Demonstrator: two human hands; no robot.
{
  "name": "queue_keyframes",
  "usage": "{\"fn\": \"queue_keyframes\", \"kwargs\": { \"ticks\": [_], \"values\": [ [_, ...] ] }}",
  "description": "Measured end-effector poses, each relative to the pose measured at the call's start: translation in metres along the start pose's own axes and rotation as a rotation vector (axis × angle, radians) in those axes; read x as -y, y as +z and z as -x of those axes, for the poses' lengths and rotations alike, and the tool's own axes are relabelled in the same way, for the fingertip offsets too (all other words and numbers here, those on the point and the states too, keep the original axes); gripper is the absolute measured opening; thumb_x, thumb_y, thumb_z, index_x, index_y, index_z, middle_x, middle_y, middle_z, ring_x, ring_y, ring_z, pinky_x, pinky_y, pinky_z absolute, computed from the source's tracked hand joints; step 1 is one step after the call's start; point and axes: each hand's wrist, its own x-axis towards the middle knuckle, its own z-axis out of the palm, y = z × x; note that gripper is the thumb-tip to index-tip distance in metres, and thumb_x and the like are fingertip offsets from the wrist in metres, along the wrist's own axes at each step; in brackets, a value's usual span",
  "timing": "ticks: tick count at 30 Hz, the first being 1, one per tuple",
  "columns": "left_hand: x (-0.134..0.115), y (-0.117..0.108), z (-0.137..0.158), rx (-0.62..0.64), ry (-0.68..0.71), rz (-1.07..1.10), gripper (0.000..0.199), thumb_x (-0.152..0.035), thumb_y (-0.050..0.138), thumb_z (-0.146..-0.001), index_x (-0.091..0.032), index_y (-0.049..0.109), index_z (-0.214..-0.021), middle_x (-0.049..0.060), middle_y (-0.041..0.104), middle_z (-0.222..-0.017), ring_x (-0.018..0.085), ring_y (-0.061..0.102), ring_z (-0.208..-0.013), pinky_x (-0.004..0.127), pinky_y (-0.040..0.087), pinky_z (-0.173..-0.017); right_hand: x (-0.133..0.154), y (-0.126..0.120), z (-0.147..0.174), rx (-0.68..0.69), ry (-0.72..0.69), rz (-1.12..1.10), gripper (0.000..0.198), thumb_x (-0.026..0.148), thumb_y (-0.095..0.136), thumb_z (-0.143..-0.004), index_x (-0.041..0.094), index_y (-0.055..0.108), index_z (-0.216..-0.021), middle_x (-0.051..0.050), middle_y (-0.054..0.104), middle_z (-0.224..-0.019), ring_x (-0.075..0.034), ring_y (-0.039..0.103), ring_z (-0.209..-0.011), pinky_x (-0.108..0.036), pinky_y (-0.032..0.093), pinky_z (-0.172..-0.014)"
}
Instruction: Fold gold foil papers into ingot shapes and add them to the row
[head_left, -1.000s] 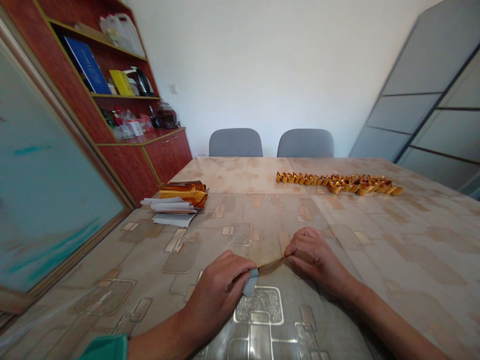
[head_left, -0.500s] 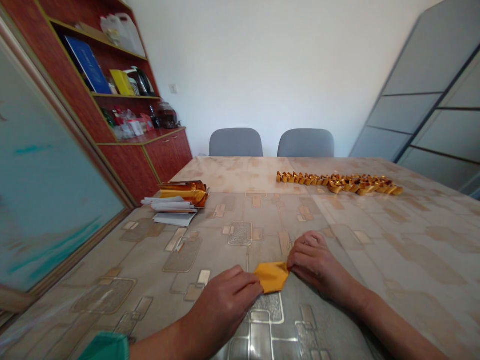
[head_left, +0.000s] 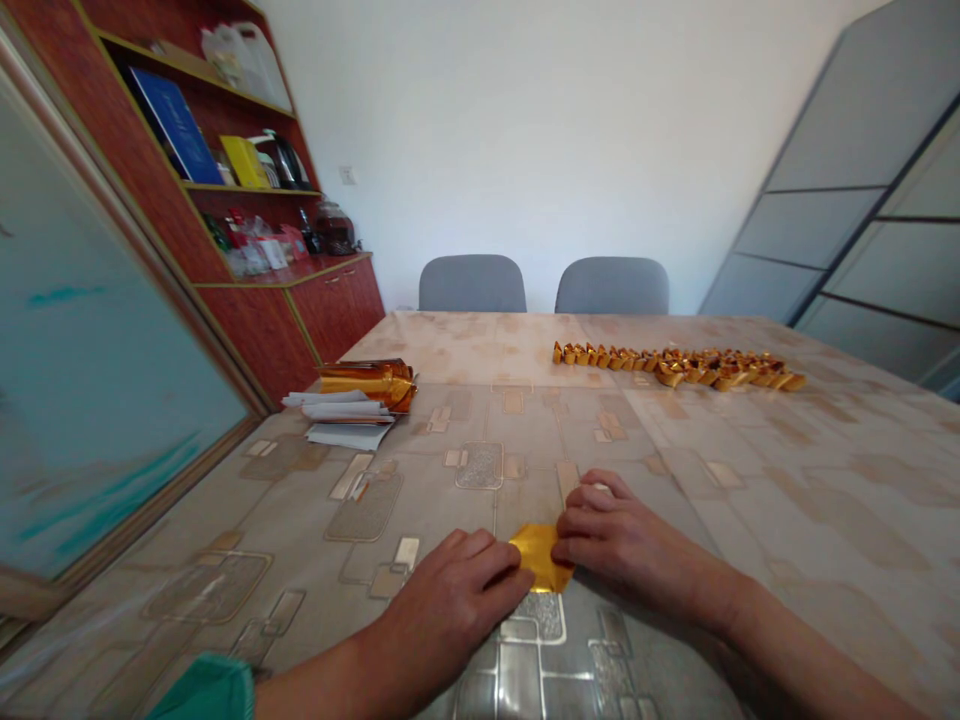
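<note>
A small piece of folded gold foil paper point(head_left: 537, 556) lies on the patterned tablecloth in front of me, its corners angled. My left hand point(head_left: 469, 590) pinches its left end between thumb and fingers. From the right, my right hand point(head_left: 619, 525) has its fingers closed on the paper's right end, covering that edge. Further off on the right sit rows of folded gold paper ingots point(head_left: 697, 367). At the far left lies a stack of gold foil sheets point(head_left: 367, 380), with white-backed papers point(head_left: 349, 420) beside it.
The table point(head_left: 450, 345) has a clear plastic-like patterned cover. Two grey chairs point(head_left: 472, 284) stand behind its far edge. A red-brown shelf cabinet point(head_left: 330, 310) is at the back left, and a grey panelled wardrobe point(head_left: 810, 180) is at the right.
My right hand has shifted left and over the paper's right end, its fingers covering more of it. The left hand keeps its hold almost in place.
</note>
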Motion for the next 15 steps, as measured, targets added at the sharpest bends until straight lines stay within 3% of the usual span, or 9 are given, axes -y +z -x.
{"fn": "queue_keyframes", "kwargs": {
  "ticks": [4,10,15],
  "values": [
    [0.000,-0.001,-0.001,0.012,-0.014,0.043,0.021,-0.022,0.054,-0.100,-0.020,0.062,-0.119,0.005,0.065,-0.099,0.021,0.057,-0.086,0.032,0.050,-0.074,0.002,-0.007,-0.004,0.035,0.012,-0.129,0.020,0.015,0.051,-0.094,0.023,0.069,-0.100,-0.003,0.071,-0.096,-0.020,0.056,-0.096,-0.041,0.033,-0.098],
    [0.004,-0.001,0.005,-0.054,0.006,0.178,0.025,-0.017,0.043,-0.103,-0.017,0.062,-0.120,0.008,0.068,-0.106,0.020,0.060,-0.091,0.031,0.054,-0.081,0.000,-0.008,-0.007,0.024,0.058,-0.227,0.018,0.017,0.053,-0.093,0.022,0.069,-0.097,-0.003,0.071,-0.089,-0.020,0.057,-0.091,-0.040,0.034,-0.096],
    [0.006,-0.003,0.010,-0.087,-0.025,0.185,0.027,-0.020,0.039,-0.105,-0.017,0.065,-0.111,0.006,0.067,-0.097,0.017,0.061,-0.085,0.026,0.053,-0.074,-0.006,-0.009,-0.013,0.023,0.072,-0.269,0.018,0.014,0.054,-0.092,0.022,0.070,-0.097,-0.002,0.071,-0.087,-0.019,0.058,-0.090,-0.039,0.033,-0.095]
  ]
}}
